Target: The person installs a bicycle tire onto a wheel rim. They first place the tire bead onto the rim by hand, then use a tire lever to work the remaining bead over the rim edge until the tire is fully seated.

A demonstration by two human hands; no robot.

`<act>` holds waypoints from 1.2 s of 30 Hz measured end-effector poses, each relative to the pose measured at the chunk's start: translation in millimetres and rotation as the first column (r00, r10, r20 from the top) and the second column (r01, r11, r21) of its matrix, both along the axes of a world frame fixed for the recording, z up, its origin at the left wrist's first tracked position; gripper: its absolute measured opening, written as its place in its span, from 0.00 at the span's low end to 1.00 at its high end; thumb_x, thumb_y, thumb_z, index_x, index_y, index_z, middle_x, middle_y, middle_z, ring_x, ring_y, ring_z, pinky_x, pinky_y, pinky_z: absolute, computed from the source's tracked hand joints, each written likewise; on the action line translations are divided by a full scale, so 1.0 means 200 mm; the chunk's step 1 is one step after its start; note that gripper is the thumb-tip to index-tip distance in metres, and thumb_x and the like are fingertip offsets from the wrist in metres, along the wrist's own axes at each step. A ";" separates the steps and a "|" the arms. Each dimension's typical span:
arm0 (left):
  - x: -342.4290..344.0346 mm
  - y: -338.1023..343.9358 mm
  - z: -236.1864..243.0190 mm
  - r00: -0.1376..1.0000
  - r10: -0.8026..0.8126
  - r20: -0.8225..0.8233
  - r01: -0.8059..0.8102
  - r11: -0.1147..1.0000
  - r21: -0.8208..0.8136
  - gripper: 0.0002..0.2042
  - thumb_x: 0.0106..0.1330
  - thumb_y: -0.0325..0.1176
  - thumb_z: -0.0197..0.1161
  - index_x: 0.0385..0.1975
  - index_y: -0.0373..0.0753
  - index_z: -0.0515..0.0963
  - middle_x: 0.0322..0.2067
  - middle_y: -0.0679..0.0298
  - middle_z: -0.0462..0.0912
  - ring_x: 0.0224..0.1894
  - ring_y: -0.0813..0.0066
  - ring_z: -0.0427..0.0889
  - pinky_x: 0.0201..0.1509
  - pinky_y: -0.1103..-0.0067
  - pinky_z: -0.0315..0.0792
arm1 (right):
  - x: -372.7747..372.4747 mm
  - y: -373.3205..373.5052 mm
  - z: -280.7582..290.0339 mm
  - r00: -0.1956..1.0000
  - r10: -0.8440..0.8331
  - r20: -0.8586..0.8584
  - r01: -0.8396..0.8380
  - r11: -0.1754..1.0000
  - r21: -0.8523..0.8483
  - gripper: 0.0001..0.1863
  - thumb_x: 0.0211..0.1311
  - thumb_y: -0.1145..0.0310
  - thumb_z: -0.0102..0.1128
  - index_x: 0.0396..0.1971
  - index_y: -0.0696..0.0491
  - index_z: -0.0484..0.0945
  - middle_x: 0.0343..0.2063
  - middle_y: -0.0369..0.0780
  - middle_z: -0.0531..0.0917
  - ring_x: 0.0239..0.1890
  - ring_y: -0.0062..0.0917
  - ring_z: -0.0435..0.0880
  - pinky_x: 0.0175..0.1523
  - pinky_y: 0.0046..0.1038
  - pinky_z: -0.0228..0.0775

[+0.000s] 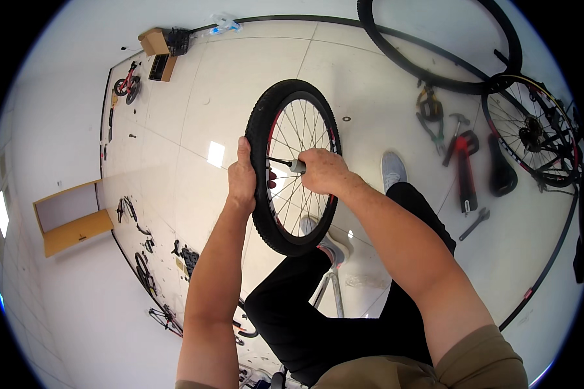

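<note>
A bicycle wheel (285, 241) with a black knobbly tire and a red, white and black rim stands upright before me. My left hand (243, 176) is closed round the tire's left side, the thumb up along the tread and fingertips showing past the rim. Over the spokes, my right hand (324, 172) grips a grey cylindrical tool (298, 166). From it a thin black stem reaches the inner left side of the rim, where a valve may be. Most of the tool is hidden in my fist, so its exact kind is unclear.
On the tiled floor at right lie pliers (429, 111), a hammer (458, 123), a red-and-black tool (464, 172), a black saddle (501, 170) and a wrench (475, 223). A bare tire (428, 76) and a rear wheel (532, 133) are beyond. Cardboard box (154, 42) stands far left.
</note>
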State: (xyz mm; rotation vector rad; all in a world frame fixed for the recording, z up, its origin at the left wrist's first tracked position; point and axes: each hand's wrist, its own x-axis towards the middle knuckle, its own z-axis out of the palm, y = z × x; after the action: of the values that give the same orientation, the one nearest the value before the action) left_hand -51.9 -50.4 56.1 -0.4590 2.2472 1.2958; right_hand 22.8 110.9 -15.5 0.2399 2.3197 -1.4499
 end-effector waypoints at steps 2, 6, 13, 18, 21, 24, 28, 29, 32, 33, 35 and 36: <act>0.00 0.00 0.00 1.000 0.003 0.002 -0.003 1.000 0.006 0.42 0.70 0.74 0.47 0.38 0.30 0.78 0.23 0.58 0.77 0.23 0.67 0.82 0.26 0.72 0.80 | 0.00 0.02 0.02 1.000 -0.002 -0.001 0.002 1.000 0.019 0.15 0.56 0.75 0.59 0.43 0.56 0.86 0.45 0.49 0.87 0.52 0.41 0.86 0.59 0.41 0.76; 0.00 0.01 0.01 1.000 0.002 0.023 -0.002 1.000 0.012 0.41 0.70 0.75 0.47 0.38 0.31 0.78 0.23 0.58 0.78 0.24 0.67 0.82 0.27 0.72 0.80 | 0.00 0.01 0.00 0.999 -0.045 -0.029 0.046 0.999 0.021 0.15 0.56 0.75 0.59 0.42 0.56 0.86 0.43 0.49 0.88 0.51 0.42 0.87 0.58 0.41 0.76; -0.05 -0.01 0.01 0.996 0.046 0.075 -0.050 0.997 0.063 0.40 0.71 0.74 0.45 0.41 0.32 0.79 0.23 0.57 0.79 0.23 0.68 0.81 0.28 0.72 0.79 | 0.00 0.02 -0.03 0.999 -0.035 -0.011 0.036 0.986 0.160 0.13 0.56 0.74 0.60 0.40 0.60 0.85 0.43 0.52 0.87 0.51 0.46 0.87 0.57 0.42 0.78; -0.06 -0.02 0.02 0.995 0.026 0.094 -0.035 0.995 0.098 0.39 0.71 0.73 0.45 0.43 0.34 0.78 0.28 0.58 0.78 0.28 0.67 0.82 0.33 0.70 0.81 | -0.03 0.05 -0.01 0.988 -0.133 0.076 0.132 0.991 0.011 0.16 0.57 0.70 0.59 0.43 0.60 0.84 0.43 0.53 0.87 0.51 0.47 0.86 0.57 0.45 0.77; -0.06 -0.01 0.03 0.993 0.014 0.113 -0.026 0.994 0.104 0.38 0.71 0.73 0.46 0.43 0.36 0.78 0.29 0.58 0.78 0.30 0.66 0.83 0.36 0.68 0.81 | -0.07 0.01 0.00 0.945 -0.293 0.148 0.320 0.924 -0.211 0.17 0.57 0.69 0.57 0.43 0.61 0.83 0.44 0.55 0.86 0.50 0.50 0.86 0.57 0.45 0.76; -0.08 -0.01 0.04 0.995 0.000 0.101 -0.010 0.995 0.098 0.38 0.70 0.73 0.47 0.44 0.35 0.78 0.29 0.58 0.78 0.30 0.65 0.83 0.35 0.69 0.81 | -0.07 -0.02 0.02 0.919 -0.357 0.167 0.393 0.865 -0.311 0.17 0.57 0.68 0.58 0.42 0.64 0.82 0.43 0.58 0.85 0.50 0.51 0.85 0.57 0.44 0.76; -0.12 0.02 0.05 0.997 -0.008 0.078 0.005 0.999 0.037 0.39 0.71 0.72 0.48 0.44 0.32 0.79 0.30 0.56 0.79 0.30 0.66 0.82 0.34 0.70 0.79 | -0.05 -0.04 0.04 0.900 -0.424 0.098 0.434 0.863 -0.257 0.16 0.56 0.66 0.58 0.36 0.66 0.81 0.37 0.59 0.85 0.45 0.51 0.86 0.52 0.44 0.77; -0.12 0.03 0.05 0.998 -0.011 0.069 0.010 1.000 0.011 0.39 0.71 0.72 0.48 0.43 0.32 0.80 0.30 0.56 0.80 0.31 0.66 0.82 0.34 0.71 0.79 | -0.05 -0.03 0.04 0.886 -0.446 0.128 0.462 0.828 -0.318 0.16 0.56 0.66 0.58 0.34 0.66 0.80 0.35 0.58 0.85 0.42 0.49 0.86 0.50 0.43 0.76; -0.16 -0.02 0.03 0.996 -0.083 -0.034 0.079 0.990 -0.119 0.39 0.69 0.73 0.50 0.39 0.32 0.80 0.27 0.59 0.81 0.30 0.69 0.81 0.37 0.72 0.78 | -0.06 -0.03 0.06 0.843 -0.484 0.236 0.533 0.692 -0.486 0.14 0.55 0.66 0.57 0.30 0.66 0.78 0.28 0.54 0.84 0.34 0.43 0.84 0.42 0.41 0.75; -0.17 -0.04 0.01 0.975 -0.165 -0.150 0.130 0.968 -0.216 0.38 0.70 0.70 0.53 0.41 0.31 0.81 0.28 0.57 0.82 0.30 0.69 0.81 0.37 0.73 0.78 | -0.07 -0.03 0.07 0.826 -0.487 0.283 0.558 0.636 -0.533 0.14 0.55 0.66 0.57 0.29 0.65 0.78 0.27 0.52 0.83 0.32 0.40 0.83 0.40 0.40 0.74; -0.17 -0.06 -0.01 0.872 -0.345 -0.347 0.186 0.890 -0.416 0.34 0.70 0.63 0.58 0.44 0.27 0.83 0.30 0.55 0.85 0.31 0.70 0.82 0.38 0.75 0.77 | -0.08 -0.04 0.09 0.797 -0.501 0.338 0.596 0.561 -0.574 0.14 0.55 0.66 0.57 0.28 0.65 0.77 0.25 0.50 0.82 0.29 0.36 0.81 0.37 0.39 0.73; -0.16 -0.04 0.00 0.849 -0.402 -0.342 0.228 0.864 -0.449 0.31 0.69 0.58 0.61 0.45 0.27 0.82 0.30 0.55 0.85 0.31 0.70 0.83 0.39 0.74 0.78 | -0.08 -0.05 0.09 0.780 -0.521 0.346 0.616 0.543 -0.570 0.14 0.55 0.66 0.58 0.28 0.65 0.77 0.25 0.49 0.82 0.29 0.35 0.81 0.37 0.38 0.72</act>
State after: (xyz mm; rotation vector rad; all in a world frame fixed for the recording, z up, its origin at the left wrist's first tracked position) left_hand -83.3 -58.3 57.0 0.0966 2.8186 0.8183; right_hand 7.6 100.6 1.9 0.9222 1.4952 -2.3838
